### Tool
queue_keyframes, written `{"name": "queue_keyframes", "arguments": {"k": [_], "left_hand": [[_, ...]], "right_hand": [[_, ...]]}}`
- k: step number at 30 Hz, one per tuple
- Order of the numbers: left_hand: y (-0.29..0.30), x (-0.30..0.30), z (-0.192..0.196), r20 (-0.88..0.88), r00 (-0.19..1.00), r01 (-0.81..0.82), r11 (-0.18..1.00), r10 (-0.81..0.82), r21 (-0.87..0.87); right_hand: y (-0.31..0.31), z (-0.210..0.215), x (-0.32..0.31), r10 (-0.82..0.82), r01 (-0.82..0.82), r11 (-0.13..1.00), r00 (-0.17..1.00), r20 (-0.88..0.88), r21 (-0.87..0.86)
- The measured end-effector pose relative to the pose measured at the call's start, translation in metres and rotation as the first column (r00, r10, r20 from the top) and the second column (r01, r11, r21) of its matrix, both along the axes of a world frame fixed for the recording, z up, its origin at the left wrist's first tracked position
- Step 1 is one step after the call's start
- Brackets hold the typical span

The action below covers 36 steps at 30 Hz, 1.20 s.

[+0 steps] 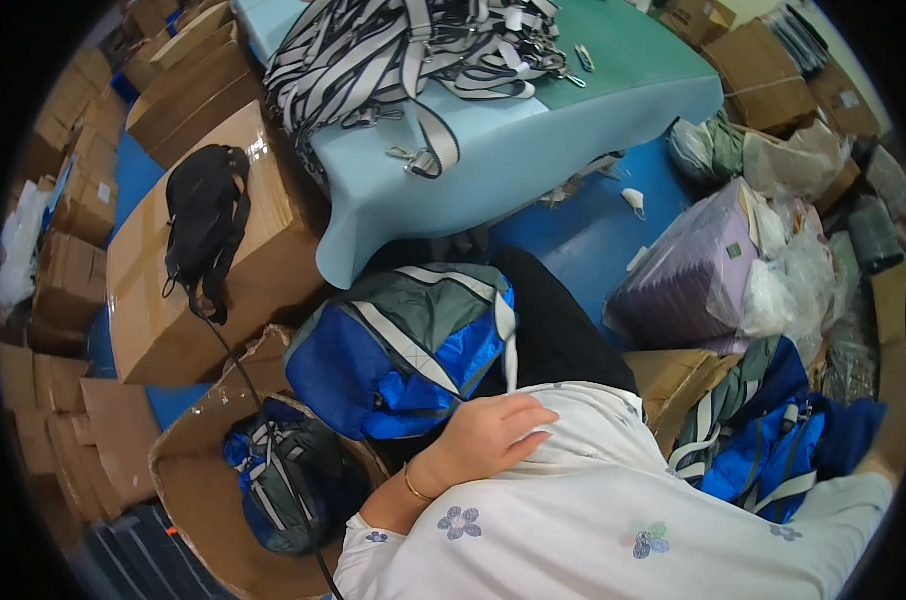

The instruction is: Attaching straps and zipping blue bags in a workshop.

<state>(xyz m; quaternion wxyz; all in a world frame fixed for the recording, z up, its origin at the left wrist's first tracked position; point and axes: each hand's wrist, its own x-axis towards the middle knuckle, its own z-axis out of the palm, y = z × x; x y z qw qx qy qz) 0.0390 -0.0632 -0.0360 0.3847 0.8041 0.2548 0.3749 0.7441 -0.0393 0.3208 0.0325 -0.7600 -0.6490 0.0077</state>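
Note:
A blue and grey-green bag [338,350] with pale straps lies across my lap, its fabric bulging and creased. My left hand [498,435] rests palm down on my white flowered shirt, just beside the bag's near edge. Its fingers are stretched out and a little apart, holding nothing. Toward the right, my right arm reaches out past a pile of blue and grey-green bags [773,450] in a cardboard box. The right hand itself is lost at the dark rim of the picture.
A table [473,160] under a light blue cover carries a heap of black-and-white straps [373,50] with metal clips. A black pouch [208,215] sits on a closed carton [138,260]. An open box [188,480] at left holds another bag [293,480]. Purple packed goods [683,270] stand right.

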Motion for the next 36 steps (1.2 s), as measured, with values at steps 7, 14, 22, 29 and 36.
{"name": "queue_keyframes", "arguments": {"k": [7,14,22,29,36], "left_hand": [[0.005,-0.006,0.032,0.293,0.955,-0.107,0.979,0.053,0.172],[0.021,-0.060,0.039,-0.005,0.815,-0.570,0.804,0.579,0.169],[0.032,-0.081,-0.083,-0.510,0.773,-0.568,0.770,0.377,-0.292],[0.044,-0.055,-0.147,-0.573,0.508,-0.701,0.695,0.643,0.160],[0.043,-0.042,-0.088,0.122,0.443,-0.271,0.262,0.888,-0.926]], "right_hand": [[0.079,-0.349,-0.468,0.852,-0.935,0.355,0.320,-0.415,0.006],[0.089,-0.412,-0.530,0.493,-0.700,0.714,0.482,-0.724,0.021],[0.157,-0.414,-0.442,-0.284,-0.361,0.854,0.281,-0.917,-0.375],[0.147,-0.439,-0.425,0.054,-0.101,0.994,0.724,-0.687,-0.028],[0.055,-0.367,-0.502,0.736,-0.627,0.648,0.370,-0.568,0.432]]}}
